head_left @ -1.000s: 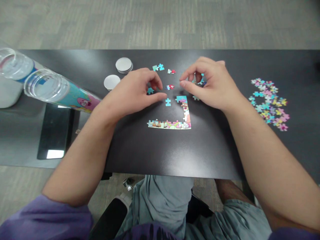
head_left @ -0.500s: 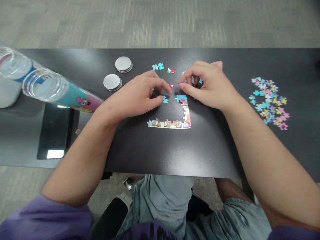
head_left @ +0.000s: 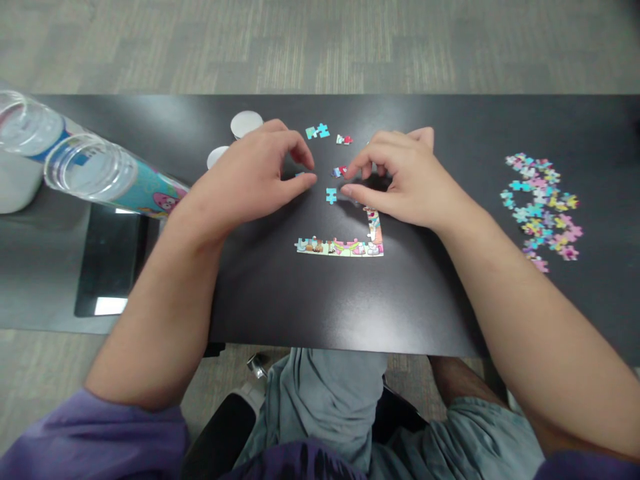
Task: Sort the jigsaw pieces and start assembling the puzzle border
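My left hand hovers above the table, thumb and forefinger apart; a sliver of blue puzzle piece shows between them, and I cannot make out whether they touch it. Thumb and forefinger of my right hand are spread, their tips close to a small blue puzzle piece and a red-and-blue piece. Below lies an L-shaped run of joined border pieces; its upper right end is hidden under my right hand.
Farther back lie joined blue-green pieces and a red-and-white piece. A heap of loose pieces is at the right. Left of my hands are white round lids, clear-topped tubes and a dark tablet.
My left hand has drawn back to the left, away from the blue piece. My right hand has shifted left and nearer, covering the top of the joined strip. The blue piece has turned.
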The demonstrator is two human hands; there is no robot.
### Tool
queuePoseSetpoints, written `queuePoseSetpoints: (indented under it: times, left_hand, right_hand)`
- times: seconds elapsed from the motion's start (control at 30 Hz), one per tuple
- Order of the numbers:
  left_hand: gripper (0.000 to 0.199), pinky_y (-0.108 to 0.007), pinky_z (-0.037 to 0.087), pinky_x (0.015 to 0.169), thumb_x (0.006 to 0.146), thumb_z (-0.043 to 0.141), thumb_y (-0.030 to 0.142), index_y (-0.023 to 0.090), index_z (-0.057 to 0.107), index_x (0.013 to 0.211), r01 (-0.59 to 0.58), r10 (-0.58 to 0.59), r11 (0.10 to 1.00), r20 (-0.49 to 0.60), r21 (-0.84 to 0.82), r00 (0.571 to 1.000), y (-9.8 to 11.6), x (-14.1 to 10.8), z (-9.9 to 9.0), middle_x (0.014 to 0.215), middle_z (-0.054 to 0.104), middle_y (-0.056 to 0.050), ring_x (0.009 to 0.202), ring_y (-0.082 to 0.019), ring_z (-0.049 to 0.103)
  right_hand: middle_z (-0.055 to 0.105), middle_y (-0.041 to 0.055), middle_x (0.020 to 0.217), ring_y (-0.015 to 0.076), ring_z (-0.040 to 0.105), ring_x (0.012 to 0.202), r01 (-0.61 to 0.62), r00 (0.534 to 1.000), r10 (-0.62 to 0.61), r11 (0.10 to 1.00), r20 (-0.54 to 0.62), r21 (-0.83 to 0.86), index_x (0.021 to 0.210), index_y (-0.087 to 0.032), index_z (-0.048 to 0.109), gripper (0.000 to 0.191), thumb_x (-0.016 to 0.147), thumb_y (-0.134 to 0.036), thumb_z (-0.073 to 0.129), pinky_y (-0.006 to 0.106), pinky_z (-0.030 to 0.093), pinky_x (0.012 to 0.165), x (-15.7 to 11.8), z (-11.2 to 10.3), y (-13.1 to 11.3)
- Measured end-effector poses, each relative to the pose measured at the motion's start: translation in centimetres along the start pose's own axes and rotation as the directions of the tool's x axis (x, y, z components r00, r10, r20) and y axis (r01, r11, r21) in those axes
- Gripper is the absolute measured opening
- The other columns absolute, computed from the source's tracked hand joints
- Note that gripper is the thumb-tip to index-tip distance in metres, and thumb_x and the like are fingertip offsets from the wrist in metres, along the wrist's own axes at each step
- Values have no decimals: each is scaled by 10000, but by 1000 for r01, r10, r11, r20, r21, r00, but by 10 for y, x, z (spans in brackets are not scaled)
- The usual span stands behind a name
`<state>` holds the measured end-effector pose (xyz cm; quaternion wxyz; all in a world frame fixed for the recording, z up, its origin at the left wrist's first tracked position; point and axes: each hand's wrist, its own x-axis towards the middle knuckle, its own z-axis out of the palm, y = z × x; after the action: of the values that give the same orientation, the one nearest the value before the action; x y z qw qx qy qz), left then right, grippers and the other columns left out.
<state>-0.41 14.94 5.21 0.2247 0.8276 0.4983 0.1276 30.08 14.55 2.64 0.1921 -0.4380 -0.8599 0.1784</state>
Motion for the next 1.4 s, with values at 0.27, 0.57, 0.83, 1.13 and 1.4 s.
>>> queuePoseSetpoints:
  times: [0.27,0.57,0.83,1.13,1.4]
  left_hand:
    - [537,-577,659,1069,1070,769,759,307,884,1337,60,-58,992,-19,109,998,-22,-4,2,1208,856,-105,1237,-371,770]
    - [261,-527,688,1006,974,870,536,337,919,1136,48,-48,999,55,-3,997,-7,3,7,1127,850,-76,1086,-340,801]
    - [307,-533,672,1026,1019,842,599,327,912,1143,33,-27,998,127,-46,992,9,1,7,1142,845,-73,1099,-336,782]
    - [275,-476,656,968,990,845,582,339,881,1115,6,-3,999,96,-38,995,5,1,8,1078,838,-50,1083,-315,782]
    - [257,-474,651,931,960,882,568,347,894,1091,64,-57,997,115,-50,992,10,2,8,1091,843,-59,1046,-326,805]
  right_hand:
    - [871,82,1232,432,818,1160,35,999,-34,999,-14,12,1164,-347,923,111,1055,-343,937,729,445,1218,2,14,-9]
    - [866,67,1196,433,815,1167,24,1000,-24,998,0,51,1120,-350,916,118,1023,-281,913,712,451,1202,4,17,-9]
    - [872,72,1234,424,807,1193,14,1000,-14,1000,20,19,1135,-336,898,93,1044,-319,908,702,447,1246,4,15,-6]
    - [885,50,1188,406,798,1176,46,999,-46,999,16,-2,1093,-378,896,49,1050,-354,896,712,460,1230,1,11,-6]
    - [890,65,1175,418,789,1140,69,998,-69,997,4,26,1134,-425,943,147,1166,-435,800,704,478,1146,0,12,-2]
